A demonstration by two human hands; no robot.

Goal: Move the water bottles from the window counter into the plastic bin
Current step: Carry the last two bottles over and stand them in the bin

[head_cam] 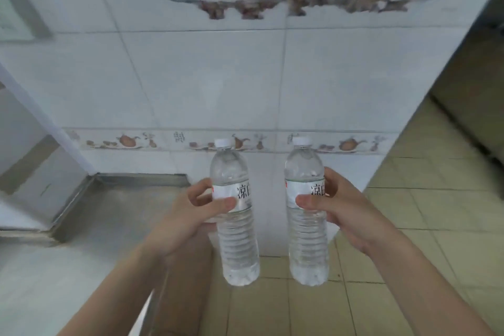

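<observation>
Counter: a grey stainless-steel counter top [114, 207] with a raised rim fills the lower left, its far edge butting against the wall; the surface looks blurred.
Left hand: the bare left hand [191, 215] reaches in from the lower left with the thumb across the front of a bottle's label and the fingers [200, 188] curled round its left side, clamped on that bottle.
Left bottle: a clear ribbed plastic water bottle with a white screw cap and a white label printed with dark characters [234, 215], held upright in the air just past the counter's right end, above the floor, full of clear water.
Right bottle: a second clear plastic water bottle of the same make, white cap and white label [306, 213], upright, level with the first and near it without touching.
Right hand: the bare right hand [343, 210] comes from the lower right, thumb pressed on the label front, fingers wrapped round the bottle's right side, closed firmly on it.
Wall: white glazed tiles [218, 76] with a narrow border strip of brown teapot motifs behind the bottle caps.
Floor: beige square floor tiles [409, 226] at right and beneath both bottles.
</observation>
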